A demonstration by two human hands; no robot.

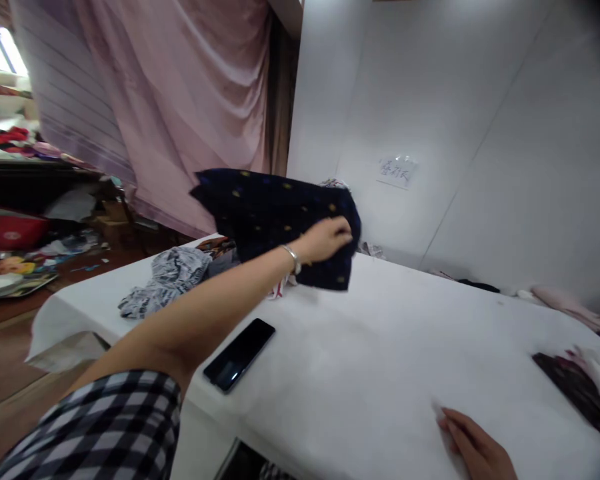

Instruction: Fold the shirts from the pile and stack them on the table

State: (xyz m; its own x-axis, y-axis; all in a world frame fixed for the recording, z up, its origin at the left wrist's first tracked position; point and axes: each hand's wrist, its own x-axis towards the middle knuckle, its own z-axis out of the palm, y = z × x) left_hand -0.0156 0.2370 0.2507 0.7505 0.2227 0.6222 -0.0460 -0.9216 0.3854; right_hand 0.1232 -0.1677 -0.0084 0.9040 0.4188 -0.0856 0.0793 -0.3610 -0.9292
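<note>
My left hand (327, 239), with a bracelet at the wrist, reaches out across the table. Its fingers are closed on a dark navy cloth (275, 207) with small yellow and blue spots, lifted above the tabletop and spread to the left of the hand. Whether this is a whole garment, I cannot tell. Low on the right, my right hand (475, 443) is near the white tabletop (370, 373), thumb and fingers drawn together. Blur at the fingertips hides what they hold, if anything.
A black phone (240, 355) lies near the front edge. Grey-white patterned clothing (167, 280) is heaped at the left, and dark and white clothes (587, 387) lie at the right. A pink curtain (180, 100) hangs behind the left side; a pale wall (430, 120) rises behind the table.
</note>
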